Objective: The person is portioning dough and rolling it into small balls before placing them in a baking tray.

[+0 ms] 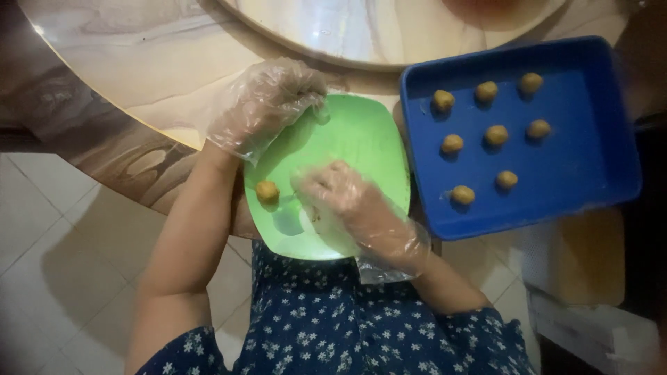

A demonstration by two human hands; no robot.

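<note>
The dough ball (267,192) on the near-left part of the green plate (361,132) looks soft, light and a bit sticky — best pinched gently at its sides, or it will squash. It is small, round and tan, like the eight balls in the blue tray (597,160) to the right. The gloved left hand (267,104) curls loosely at the plate's far edge, holding nothing I can see; the gloved right hand (344,198) hovers just right of the ball — whether it grips anything, I cannot tell. Both rest on the marbled bench (139,76).

One dough ball (267,192) on the plate (361,132) — tray (590,160) to its right.
</note>
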